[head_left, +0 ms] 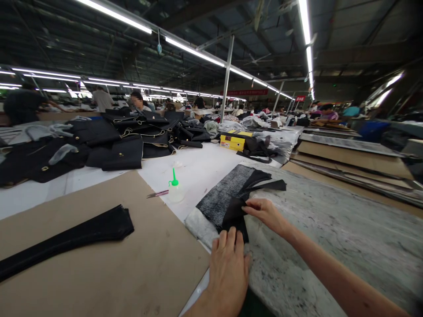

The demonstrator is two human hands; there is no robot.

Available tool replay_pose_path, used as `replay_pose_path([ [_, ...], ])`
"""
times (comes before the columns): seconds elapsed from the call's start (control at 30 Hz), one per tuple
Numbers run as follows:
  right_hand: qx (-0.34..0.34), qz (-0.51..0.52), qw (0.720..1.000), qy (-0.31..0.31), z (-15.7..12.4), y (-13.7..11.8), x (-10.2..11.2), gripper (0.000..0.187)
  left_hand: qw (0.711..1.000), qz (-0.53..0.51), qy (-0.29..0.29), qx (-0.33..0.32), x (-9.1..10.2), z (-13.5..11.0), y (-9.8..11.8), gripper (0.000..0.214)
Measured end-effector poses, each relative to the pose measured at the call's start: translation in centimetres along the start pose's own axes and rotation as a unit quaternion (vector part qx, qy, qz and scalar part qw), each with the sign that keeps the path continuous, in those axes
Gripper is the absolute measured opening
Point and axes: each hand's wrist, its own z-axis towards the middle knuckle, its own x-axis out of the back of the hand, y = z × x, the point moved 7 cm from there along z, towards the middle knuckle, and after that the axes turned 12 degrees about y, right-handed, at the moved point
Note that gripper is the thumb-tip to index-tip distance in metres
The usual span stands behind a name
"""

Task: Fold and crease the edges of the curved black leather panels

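My left hand (pixel 229 266) lies flat, fingers stretched out, with its fingertips on the near end of a black fabric piece (pixel 235 211). Between the thumb and fingers of my right hand (pixel 266 215) the side edge of that same piece is pinched. Beneath and behind it spreads a larger speckled dark grey sheet (pixel 228 187). More black strips (pixel 272 185) fan out at its far end. All of this rests on a smudged, pale grey work surface (pixel 307 220).
On the left, a long black strip bundle (pixel 95 229) lies across brown board (pixel 139 273). Near the middle stand a green-tipped bottle (pixel 176 189) and small scissors (pixel 157 193). Farther back are piled black flaps (pixel 122 152), a yellow box (pixel 232 141) and stacked cardboard (pixel 350 158). People work beyond.
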Motion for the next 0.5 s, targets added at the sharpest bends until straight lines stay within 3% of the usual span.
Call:
replay_pose_path([
  [0.17, -0.047, 0.053, 0.995, 0.07, 0.9, 1.7, 1.6, 0.04, 0.999, 0.043, -0.01, 0.022, -0.4, 1.0, -1.5, 0.039],
  [0.27, -0.096, 0.096, 0.977, 0.163, 1.8, 3.9, 4.3, 0.039, 0.999, 0.037, -0.007, 0.031, -0.4, 1.1, -1.7, 0.037],
  [0.37, -0.16, 0.149, 0.932, 0.289, 2.3, 7.0, 8.6, 0.036, 0.999, 0.026, -0.006, 0.04, -0.7, 0.9, -1.9, 0.038],
  [0.5, -0.216, 0.186, 0.844, 0.455, 1.5, 10.4, 16.0, 0.031, 0.999, 0.007, -0.005, 0.048, -1.2, 0.8, -2.4, 0.038],
])
